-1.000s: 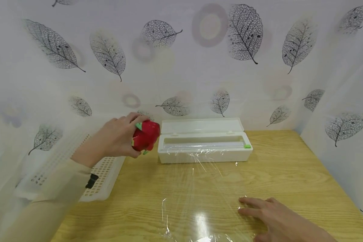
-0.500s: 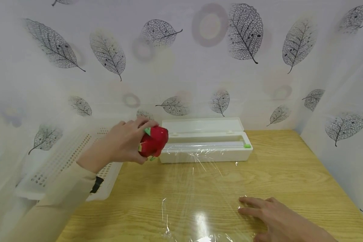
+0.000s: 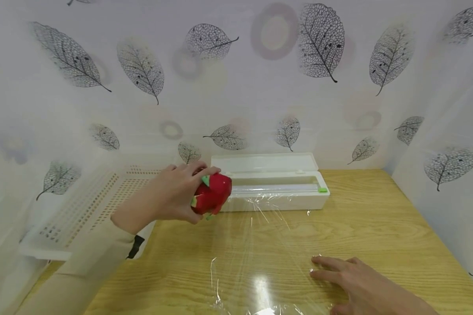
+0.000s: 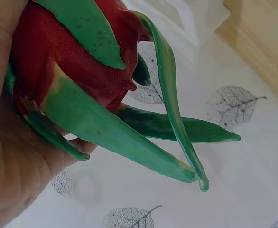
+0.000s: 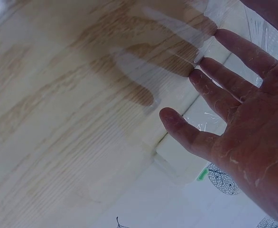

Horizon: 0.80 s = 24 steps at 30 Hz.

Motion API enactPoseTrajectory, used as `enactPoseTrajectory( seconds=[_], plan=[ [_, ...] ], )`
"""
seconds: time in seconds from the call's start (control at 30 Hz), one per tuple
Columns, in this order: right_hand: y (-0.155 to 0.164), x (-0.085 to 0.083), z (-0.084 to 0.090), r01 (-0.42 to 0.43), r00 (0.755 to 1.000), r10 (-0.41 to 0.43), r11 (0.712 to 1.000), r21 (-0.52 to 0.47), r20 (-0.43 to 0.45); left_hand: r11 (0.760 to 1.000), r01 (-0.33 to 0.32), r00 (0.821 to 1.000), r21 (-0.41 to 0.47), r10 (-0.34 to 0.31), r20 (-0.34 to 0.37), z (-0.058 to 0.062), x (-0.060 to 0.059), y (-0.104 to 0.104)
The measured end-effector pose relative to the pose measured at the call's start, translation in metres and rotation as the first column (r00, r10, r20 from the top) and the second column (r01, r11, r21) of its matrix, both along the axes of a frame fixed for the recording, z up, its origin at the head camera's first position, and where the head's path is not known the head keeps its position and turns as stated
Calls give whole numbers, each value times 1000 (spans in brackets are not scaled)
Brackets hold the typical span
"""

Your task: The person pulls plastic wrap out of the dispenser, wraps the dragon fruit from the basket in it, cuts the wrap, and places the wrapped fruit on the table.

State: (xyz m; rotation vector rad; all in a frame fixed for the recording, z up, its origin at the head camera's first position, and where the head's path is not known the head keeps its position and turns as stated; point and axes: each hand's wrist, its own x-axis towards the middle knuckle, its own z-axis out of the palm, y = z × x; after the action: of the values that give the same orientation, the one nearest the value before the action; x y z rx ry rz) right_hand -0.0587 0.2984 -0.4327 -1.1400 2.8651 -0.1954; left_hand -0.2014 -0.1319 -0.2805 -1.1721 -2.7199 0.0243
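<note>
Nearest the front edge of the worktop [image 3: 378, 210], the right hand [image 3: 358, 284] lies flat with its fingers [image 3: 327, 262] straight and spread, pressing down the right side of a sheet of cling film [image 3: 260, 245]; the film is already drawn out and spread over the wood from the front edge back to the dispenser, so the laying-out looks done; whether it has been cut free of the roll I cannot tell, since its far end blurs into the box front.

Further in, towards the left edge, the left hand [image 3: 169, 197] is held above the worktop with its fingers curled round a red dragon fruit [image 3: 213, 197], green scales hanging down below it; the fruit is in the air at the film's far left corner, just in front of the dispenser's left end, and not yet set down; placing it on the film and folding the film over it appear to be what is left.

Behind the hand, along the left edge, sits a white perforated basket [image 3: 90, 210]; at the back edge stands the white cling film dispenser [image 3: 276, 192], lid up, its green slide cutter [image 3: 322, 190] at the right end.
</note>
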Motion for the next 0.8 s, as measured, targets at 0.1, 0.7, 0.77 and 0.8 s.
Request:
enactPoseTrajectory(
  seconds=[0.1, 0.7, 0.77, 0.8],
  plan=[
    [0, 1, 0, 3, 1000, -3, 1000, -4, -2, 1000, 27, 1000, 15, -27, 2, -3, 1, 6],
    [1, 5, 0, 38, 999, -38, 999, 0, -25, 997, 81, 995, -18, -80, 58, -18, 14, 39],
    [1, 6, 1, 38, 998, -38, 999, 3, -40, 996, 87, 994, -19, -86, 73, -19, 16, 43],
    [1, 6, 1, 32, 999, -32, 1000, 0, -40, 996, 91, 993, -16, -90, 81, -19, 17, 45]
  ],
)
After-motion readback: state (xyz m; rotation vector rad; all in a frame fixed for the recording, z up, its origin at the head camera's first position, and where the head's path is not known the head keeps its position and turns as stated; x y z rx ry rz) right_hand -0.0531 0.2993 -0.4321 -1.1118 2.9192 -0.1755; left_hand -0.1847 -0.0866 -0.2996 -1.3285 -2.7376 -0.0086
